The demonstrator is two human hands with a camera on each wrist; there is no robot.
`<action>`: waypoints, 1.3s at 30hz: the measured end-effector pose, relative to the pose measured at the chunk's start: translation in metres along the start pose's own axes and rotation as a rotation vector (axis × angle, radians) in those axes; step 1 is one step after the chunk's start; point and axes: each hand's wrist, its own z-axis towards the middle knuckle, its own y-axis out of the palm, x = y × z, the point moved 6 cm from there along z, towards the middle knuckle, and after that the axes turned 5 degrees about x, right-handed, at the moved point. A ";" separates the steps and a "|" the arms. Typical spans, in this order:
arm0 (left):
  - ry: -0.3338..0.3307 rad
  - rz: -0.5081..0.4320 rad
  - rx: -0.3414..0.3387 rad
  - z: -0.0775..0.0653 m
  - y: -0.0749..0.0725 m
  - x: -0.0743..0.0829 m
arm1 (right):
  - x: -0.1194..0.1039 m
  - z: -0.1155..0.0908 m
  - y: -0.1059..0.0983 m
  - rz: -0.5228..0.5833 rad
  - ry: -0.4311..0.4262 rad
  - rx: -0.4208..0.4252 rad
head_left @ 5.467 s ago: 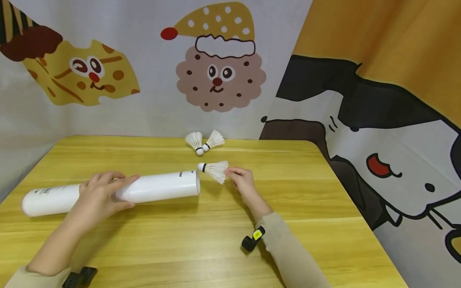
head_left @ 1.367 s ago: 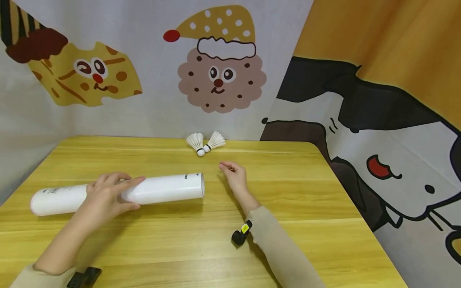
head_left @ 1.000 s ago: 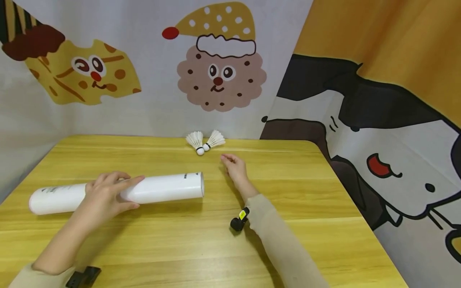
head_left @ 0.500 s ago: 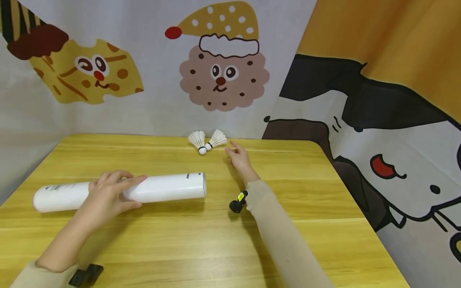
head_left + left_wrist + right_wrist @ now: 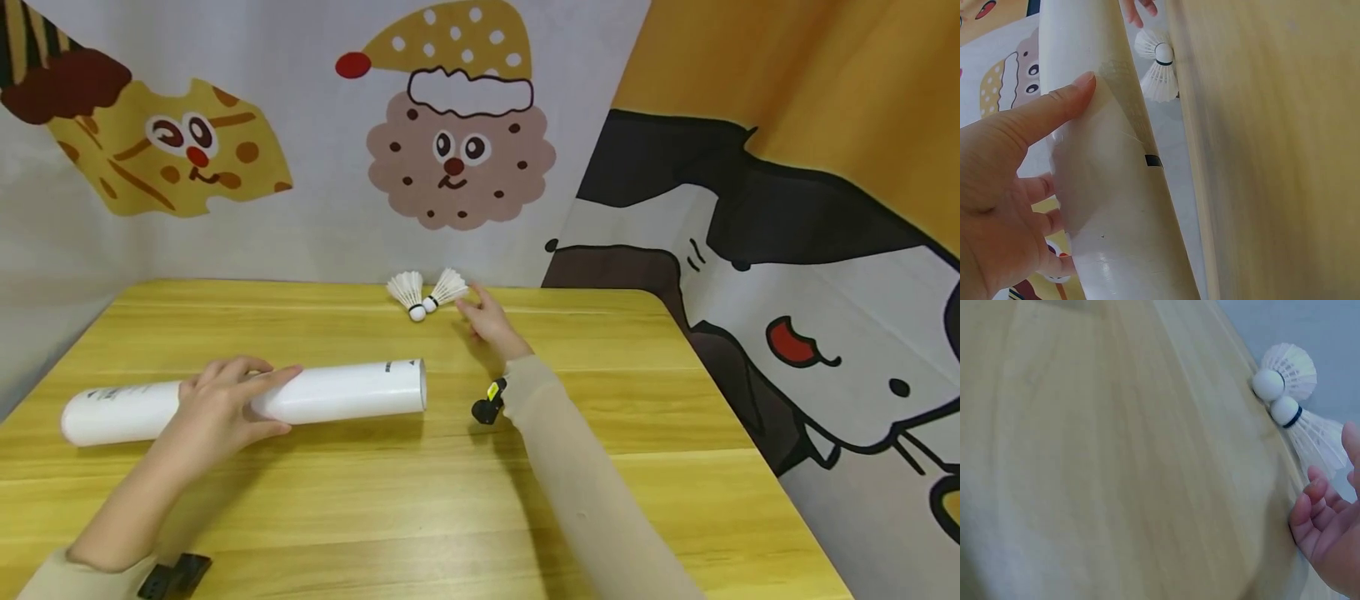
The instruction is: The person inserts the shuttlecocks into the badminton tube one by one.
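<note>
In the head view, my left hand point(image 5: 213, 412) grips a long white shuttlecock tube point(image 5: 345, 392), thumb and fingers round its middle. The tube lies slightly slanted, its rim facing right. A shuttlecock-shaped darker patch shows through its wall point(image 5: 1124, 94) in the left wrist view. At the back edge two white feather shuttlecocks lie cork to cork: a left one point(image 5: 406, 288) and a right one point(image 5: 448, 287). My right hand point(image 5: 491, 323) is beside the right one's feathers; in the right wrist view its thumb and fingers stand apart around the skirt end point(image 5: 1319, 440), not visibly pinching.
The wooden table point(image 5: 420, 500) ends just behind the shuttlecocks, against a printed curtain point(image 5: 315, 242). A black wrist camera point(image 5: 489, 404) sits under the right sleeve; another point(image 5: 176, 575) is at the left wrist.
The shuttlecock my right hand held at the tube's mouth is out of its fingers and off the tabletop. That hand has since moved back to the right shuttlecock, fingers spreading. Left hand keeps the tube.
</note>
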 end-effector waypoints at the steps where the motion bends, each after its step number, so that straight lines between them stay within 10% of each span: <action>1: 0.000 -0.002 -0.001 0.000 0.000 0.000 | 0.000 0.001 -0.001 -0.010 0.002 -0.012; 9: -0.006 0.011 -0.030 0.000 0.000 -0.001 | 0.005 0.005 -0.001 -0.067 0.026 -0.092; 26: -0.001 0.048 -0.052 -0.001 0.003 -0.002 | 0.003 -0.001 -0.001 -0.012 -0.107 0.273; 39: -0.007 0.048 -0.049 -0.001 0.004 -0.001 | 0.009 -0.008 -0.001 -0.036 -0.172 0.317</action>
